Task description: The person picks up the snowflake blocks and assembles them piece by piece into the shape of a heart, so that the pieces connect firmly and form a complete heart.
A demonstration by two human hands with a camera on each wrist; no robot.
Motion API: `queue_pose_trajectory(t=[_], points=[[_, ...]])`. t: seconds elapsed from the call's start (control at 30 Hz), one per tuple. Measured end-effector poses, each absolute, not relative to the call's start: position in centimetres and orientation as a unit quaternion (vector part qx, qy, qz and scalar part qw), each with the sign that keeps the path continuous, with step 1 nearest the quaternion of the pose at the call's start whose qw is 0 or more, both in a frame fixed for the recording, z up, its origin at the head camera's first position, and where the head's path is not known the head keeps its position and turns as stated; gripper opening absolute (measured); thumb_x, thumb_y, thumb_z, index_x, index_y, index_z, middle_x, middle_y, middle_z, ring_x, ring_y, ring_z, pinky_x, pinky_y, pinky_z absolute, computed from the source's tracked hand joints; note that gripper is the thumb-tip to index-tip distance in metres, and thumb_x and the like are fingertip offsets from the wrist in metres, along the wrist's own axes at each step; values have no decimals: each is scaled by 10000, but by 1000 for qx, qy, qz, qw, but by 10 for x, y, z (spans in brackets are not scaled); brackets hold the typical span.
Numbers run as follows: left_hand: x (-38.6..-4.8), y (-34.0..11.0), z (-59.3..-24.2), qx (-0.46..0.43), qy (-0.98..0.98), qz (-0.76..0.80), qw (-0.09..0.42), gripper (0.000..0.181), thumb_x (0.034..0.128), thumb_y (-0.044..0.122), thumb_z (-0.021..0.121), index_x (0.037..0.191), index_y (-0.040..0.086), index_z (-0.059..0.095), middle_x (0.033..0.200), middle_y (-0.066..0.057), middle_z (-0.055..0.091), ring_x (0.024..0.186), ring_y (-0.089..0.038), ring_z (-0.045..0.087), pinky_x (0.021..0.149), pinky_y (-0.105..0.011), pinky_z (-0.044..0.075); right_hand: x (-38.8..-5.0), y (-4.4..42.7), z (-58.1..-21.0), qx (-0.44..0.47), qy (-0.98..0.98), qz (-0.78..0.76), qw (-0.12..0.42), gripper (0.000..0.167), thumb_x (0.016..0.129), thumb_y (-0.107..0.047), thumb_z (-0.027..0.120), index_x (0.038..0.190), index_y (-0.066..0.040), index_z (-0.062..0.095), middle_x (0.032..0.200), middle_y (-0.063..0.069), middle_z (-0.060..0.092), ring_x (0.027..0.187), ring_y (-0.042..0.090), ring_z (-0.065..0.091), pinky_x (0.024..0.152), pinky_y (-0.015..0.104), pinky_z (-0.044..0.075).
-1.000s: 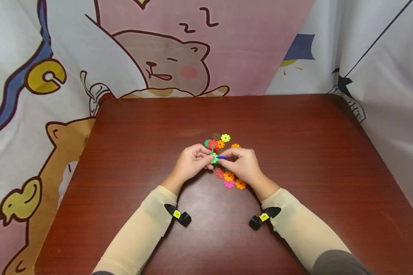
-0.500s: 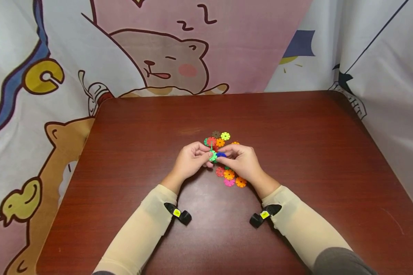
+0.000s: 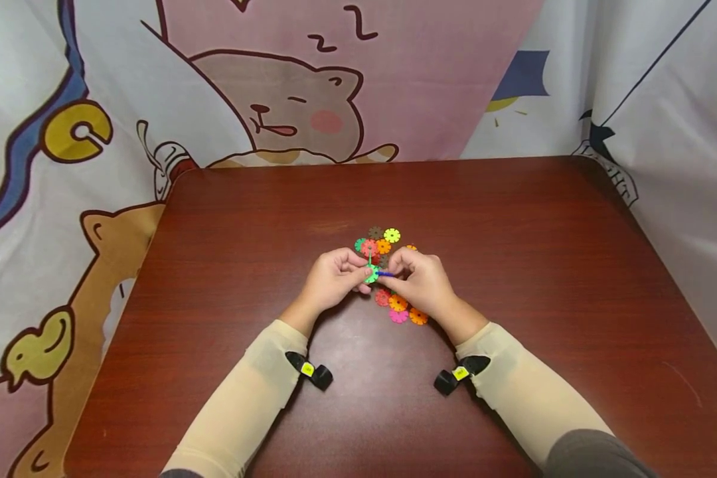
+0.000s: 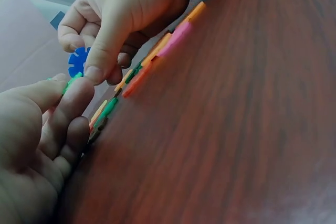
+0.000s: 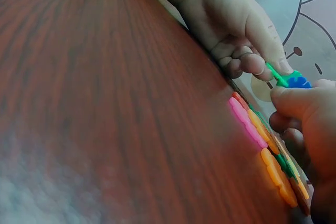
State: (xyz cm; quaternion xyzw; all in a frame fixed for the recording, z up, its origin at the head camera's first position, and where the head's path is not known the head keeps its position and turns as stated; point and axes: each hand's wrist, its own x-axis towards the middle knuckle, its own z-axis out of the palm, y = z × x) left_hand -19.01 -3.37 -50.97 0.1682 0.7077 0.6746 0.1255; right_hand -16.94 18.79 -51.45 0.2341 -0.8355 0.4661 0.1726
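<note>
Between thumb and fingers, my left hand (image 3: pixel 336 280) pinches a green notched disc (image 3: pixel 372 273); a second green piece stands up from it. A blue disc (image 4: pixel 77 62) joins the green one at its right side, edge-on in the head view. My right hand (image 3: pixel 421 285) holds the blue disc by its outer edge, thumb in front; in the right wrist view part of the blue disc (image 5: pixel 298 82) shows between the two hands. Both hands are just above the loose discs. My fingers hide part of the joint.
Several loose discs lie flat around the hands: a yellow disc (image 3: pixel 392 236) and a brown one (image 3: pixel 375 233) behind, a pink disc (image 3: pixel 398 315) and an orange one (image 3: pixel 418 316) in front. The brown table (image 3: pixel 263 212) meets a printed curtain (image 3: pixel 418 79) at the back.
The blue disc turned to show more of its face half a second ago and is edge-on again now. My right fingers have shifted and curled more; my left hand has barely moved.
</note>
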Motion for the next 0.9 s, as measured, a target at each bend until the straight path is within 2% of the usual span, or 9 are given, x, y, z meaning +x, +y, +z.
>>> queue_pose_trajectory(t=[0.3,0.47,0.7,0.9], points=[[-189,-35,-513,193,731,641,130,94,967,-9,765,1012,-58,698,856,-152,788,664,-227,772,637,-284,628,-169,190,-517,289,-843,413,187,342,750,5,958,794,-129,646,744,-64,678,668,91,637,612,272,542],[-188,-35,-513,195,735,636,132,91,965,0,770,1005,-48,703,850,-135,789,668,-230,775,623,-258,614,-168,190,-518,305,-841,402,194,340,757,21,936,771,-136,635,739,-65,671,635,94,599,590,259,515],[-185,-36,-513,182,717,661,124,97,958,-24,772,983,-68,689,866,-174,785,661,-220,775,653,-336,646,-168,186,-519,305,-831,420,200,325,764,35,919,758,-131,639,749,-60,687,640,105,612,599,242,522],[-185,-34,-513,181,709,670,126,95,962,-30,762,990,-72,682,867,-181,783,661,-195,771,643,-311,638,-167,185,-518,299,-829,428,201,353,734,45,945,757,-124,636,729,-60,675,635,109,607,597,244,515]])
